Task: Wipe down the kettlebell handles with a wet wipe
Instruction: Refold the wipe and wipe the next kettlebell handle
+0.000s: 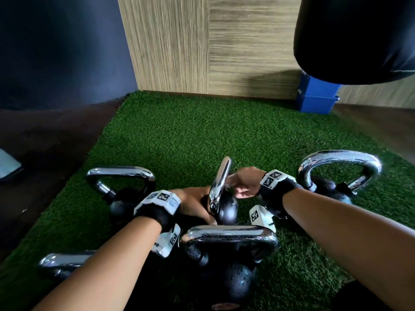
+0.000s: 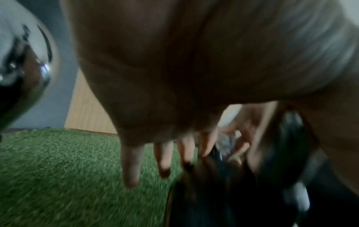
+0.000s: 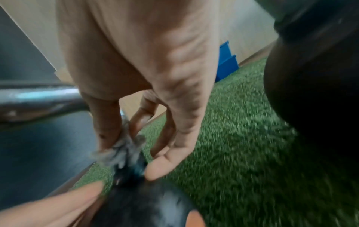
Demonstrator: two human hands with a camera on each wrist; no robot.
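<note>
Several black kettlebells with chrome handles stand on green turf (image 1: 202,135). The middle kettlebell (image 1: 226,209) has its handle (image 1: 221,178) edge-on to me. My left hand (image 1: 193,203) rests on its black ball with fingers (image 2: 165,159) fairly straight. My right hand (image 1: 241,184) is at the right side of that handle. In the right wrist view its thumb and fingers (image 3: 104,126) pinch a crumpled grey-white wet wipe (image 3: 122,149) against the lower end of the handle, just above the ball (image 3: 147,204).
Other kettlebells stand at the back left (image 1: 121,176), far right (image 1: 339,162), close in front (image 1: 229,236) and lower left (image 1: 65,261). A blue box (image 1: 316,97) sits by the wooden wall. A black punching bag (image 1: 359,37) hangs at the upper right.
</note>
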